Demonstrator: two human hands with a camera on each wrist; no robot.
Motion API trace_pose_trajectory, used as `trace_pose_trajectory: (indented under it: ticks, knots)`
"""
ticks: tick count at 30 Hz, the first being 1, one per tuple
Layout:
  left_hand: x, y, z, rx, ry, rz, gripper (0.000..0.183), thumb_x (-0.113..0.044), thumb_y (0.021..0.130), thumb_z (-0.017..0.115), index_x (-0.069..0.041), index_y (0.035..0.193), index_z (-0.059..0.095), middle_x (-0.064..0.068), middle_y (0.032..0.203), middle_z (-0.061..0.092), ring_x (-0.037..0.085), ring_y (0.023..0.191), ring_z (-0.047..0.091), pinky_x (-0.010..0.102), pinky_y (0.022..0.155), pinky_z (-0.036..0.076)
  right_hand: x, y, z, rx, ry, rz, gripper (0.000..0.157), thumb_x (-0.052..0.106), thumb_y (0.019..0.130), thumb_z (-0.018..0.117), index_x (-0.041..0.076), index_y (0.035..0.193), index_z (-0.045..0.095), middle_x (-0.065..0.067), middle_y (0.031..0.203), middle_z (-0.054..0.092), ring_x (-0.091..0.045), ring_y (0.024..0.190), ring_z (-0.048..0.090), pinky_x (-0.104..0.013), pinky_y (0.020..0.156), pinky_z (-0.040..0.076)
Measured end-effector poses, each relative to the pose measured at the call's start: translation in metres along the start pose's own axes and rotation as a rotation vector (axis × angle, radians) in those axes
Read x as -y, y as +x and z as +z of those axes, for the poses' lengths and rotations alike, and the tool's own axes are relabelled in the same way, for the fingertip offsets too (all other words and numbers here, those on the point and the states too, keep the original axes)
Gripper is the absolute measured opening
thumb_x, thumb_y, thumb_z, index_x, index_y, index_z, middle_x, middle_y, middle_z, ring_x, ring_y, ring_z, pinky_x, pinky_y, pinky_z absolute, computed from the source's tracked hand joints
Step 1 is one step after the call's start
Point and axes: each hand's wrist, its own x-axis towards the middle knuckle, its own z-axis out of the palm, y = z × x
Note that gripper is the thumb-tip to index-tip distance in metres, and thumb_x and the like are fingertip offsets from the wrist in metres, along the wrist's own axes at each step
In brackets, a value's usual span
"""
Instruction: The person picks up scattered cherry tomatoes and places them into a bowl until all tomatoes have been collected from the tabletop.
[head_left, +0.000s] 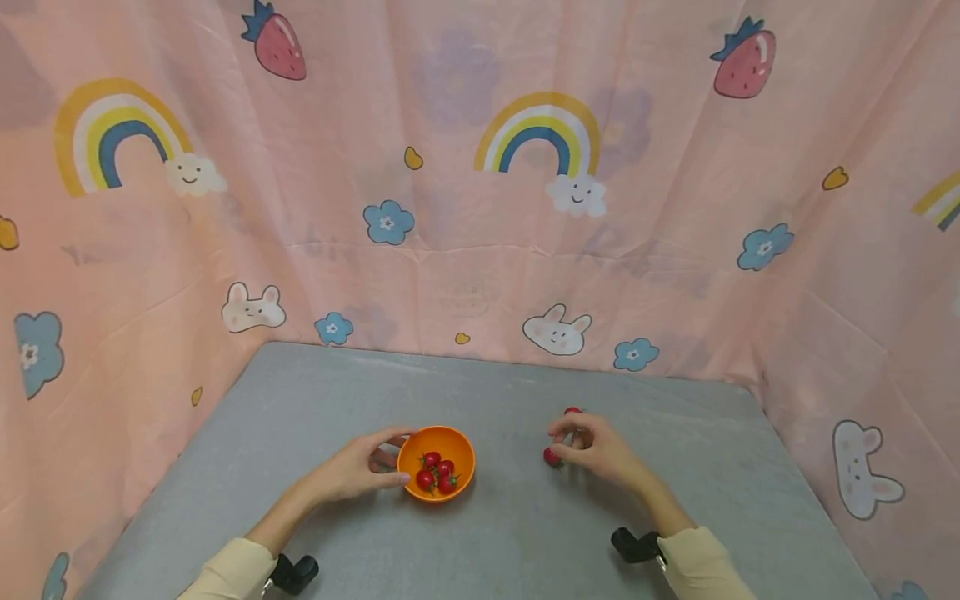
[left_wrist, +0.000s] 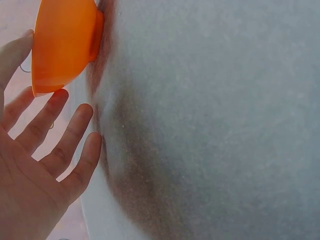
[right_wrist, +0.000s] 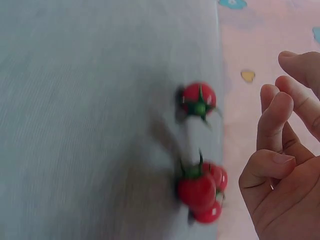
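Observation:
An orange bowl (head_left: pixel 467 479) stands on the grey table and holds several red cherry tomatoes (head_left: pixel 445 467) with green stems. My left hand (head_left: pixel 352 468) rests against the bowl's left side, thumb at the rim and fingers spread. The left wrist view shows these fingers fairly straight along the outer wall of the bowl (left_wrist: pixel 62 45). My right hand (head_left: pixel 600 450) hovers over loose cherry tomatoes right of the bowl, partly hiding them. In the right wrist view its fingers bend loosely with nothing between them. One cherry tomato (right_wrist: pixel 200 100) lies apart from a cluster of tomatoes (right_wrist: pixel 197 192).
A grey cloth-covered table (head_left: pixel 480 550) spreads beneath both hands. Behind it and at the sides hangs a pink curtain (head_left: pixel 450 275) with rainbows, rabbits and flowers. Each wrist carries a black camera mount (head_left: pixel 636 546).

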Motion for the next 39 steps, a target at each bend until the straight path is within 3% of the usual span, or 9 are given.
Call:
trace_pose_trajectory:
  ticks: [6, 11, 15, 19, 29, 33, 37, 39]
  knots:
    - [0.000, 0.000, 0.000, -0.001, 0.000, -0.005, 0.065, -0.030, 0.093, 0.078, -0.013, 0.149, 0.049, 0.011, 0.129, 0.060, 0.020, 0.101, 0.067, 0.033, 0.085, 0.057, -0.004, -0.017, -0.018, -0.045, -0.039, 0.005, 0.018, 0.007, 0.093, 0.076, 0.001, 0.108, 0.069, -0.005, 0.093, 0.066, -0.025, 0.065, 0.055, -0.026, 0.053, 0.045]
    - [-0.001, 0.000, 0.000, 0.001, 0.002, -0.007, 0.065, -0.030, 0.093, 0.078, -0.013, 0.149, 0.049, 0.011, 0.129, 0.060, 0.020, 0.101, 0.067, 0.032, 0.085, 0.057, -0.011, -0.030, -0.030, -0.063, -0.054, 0.076, 0.019, 0.011, 0.094, 0.076, 0.001, 0.108, 0.069, -0.006, 0.097, 0.066, -0.021, 0.064, 0.055, -0.026, 0.054, 0.045]
    - [-0.002, 0.001, -0.001, 0.004, 0.005, 0.002, 0.065, -0.029, 0.093, 0.077, -0.012, 0.149, 0.049, 0.012, 0.128, 0.060, 0.020, 0.101, 0.067, 0.032, 0.085, 0.057, -0.016, -0.038, -0.037, -0.072, -0.074, 0.085, 0.020, 0.009, 0.093, 0.076, -0.001, 0.109, 0.069, -0.008, 0.099, 0.066, -0.020, 0.066, 0.057, -0.026, 0.054, 0.046]
    - [-0.002, 0.000, -0.001, 0.007, 0.000, 0.006, 0.065, -0.029, 0.094, 0.077, -0.012, 0.149, 0.049, 0.012, 0.129, 0.060, 0.021, 0.101, 0.067, 0.033, 0.085, 0.057, -0.019, -0.045, -0.042, -0.062, -0.081, 0.098, 0.023, 0.009, 0.093, 0.076, -0.001, 0.111, 0.068, -0.011, 0.102, 0.067, -0.020, 0.070, 0.059, -0.026, 0.053, 0.047]
    - [0.000, 0.001, 0.000, 0.008, 0.020, 0.001, 0.065, -0.030, 0.093, 0.078, -0.013, 0.149, 0.049, 0.011, 0.129, 0.061, 0.019, 0.101, 0.067, 0.032, 0.085, 0.056, -0.027, -0.051, -0.039, -0.032, -0.088, 0.239, 0.044, 0.017, 0.087, 0.084, 0.000, 0.122, 0.064, -0.018, 0.111, 0.063, -0.015, 0.058, 0.049, -0.027, 0.050, 0.043]
    - [0.000, 0.001, 0.000, 0.007, 0.019, 0.005, 0.065, -0.029, 0.093, 0.078, -0.012, 0.149, 0.049, 0.012, 0.128, 0.061, 0.019, 0.101, 0.068, 0.032, 0.085, 0.057, -0.029, -0.049, -0.033, -0.078, -0.149, 0.251, 0.049, 0.021, 0.084, 0.086, 0.000, 0.121, 0.064, -0.014, 0.111, 0.065, -0.022, 0.077, 0.059, -0.028, 0.059, 0.047]
    - [-0.001, 0.001, 0.000, 0.007, 0.019, 0.011, 0.065, -0.029, 0.093, 0.078, -0.012, 0.149, 0.049, 0.012, 0.128, 0.061, 0.020, 0.101, 0.068, 0.033, 0.085, 0.057, -0.031, -0.046, -0.026, -0.124, -0.212, 0.264, 0.049, 0.026, 0.081, 0.089, 0.002, 0.117, 0.067, -0.007, 0.108, 0.066, -0.026, 0.099, 0.060, -0.034, 0.077, 0.050]
    - [-0.002, 0.001, 0.000, 0.008, 0.018, 0.008, 0.065, -0.029, 0.093, 0.078, -0.012, 0.149, 0.049, 0.012, 0.129, 0.061, 0.020, 0.102, 0.068, 0.034, 0.085, 0.057, -0.033, -0.045, -0.024, -0.141, -0.230, 0.274, 0.048, 0.028, 0.080, 0.089, 0.003, 0.115, 0.068, -0.005, 0.106, 0.066, -0.026, 0.099, 0.060, -0.039, 0.082, 0.050]
